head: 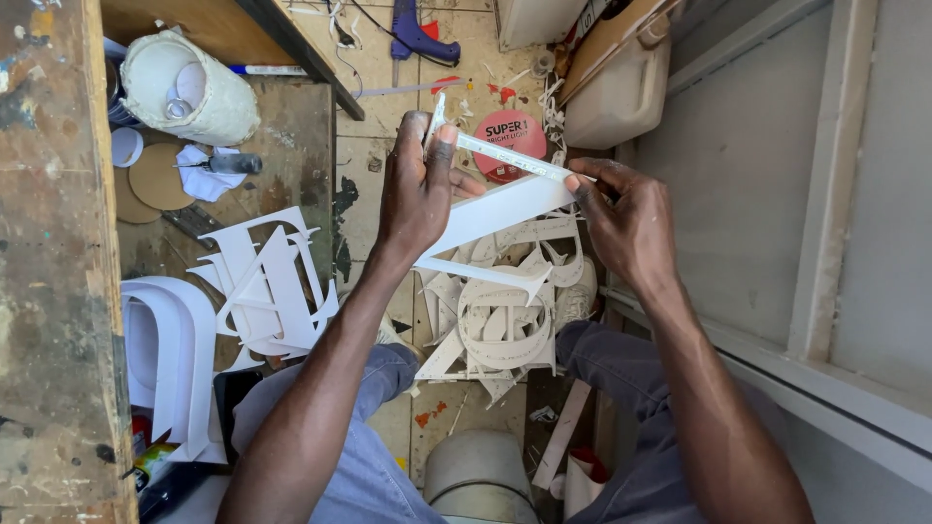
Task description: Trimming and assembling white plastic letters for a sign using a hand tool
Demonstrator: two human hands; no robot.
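The left hand (417,189) is closed around one end of a narrow white strip (505,157), thumb and fingers pinching it near the top, while the right hand (626,218) grips the strip's other end between fingertips (575,181) and thumb. The strip runs slanting between the two hands, held in the air above the lap, and it lies along the upper edge of a white cut-out letter piece (495,218) that the left hand also seems to steady from below. Judging by this hold, the step in hand looks like fitting the strip as a side wall along the edge of the piece; the next move probably calls for keeping both ends pressed flush so the strip follows the edge without slipping. Below the hands, between the knees, lies a heap of white letter offcuts (495,325) on the floor. To the left, more white cut letters (267,286) rest on a worn wooden bench (301,126), near a white plastic jug (189,87). Farther off on the tiled floor sit a blue glue gun (417,34) and a round red lid (512,146).
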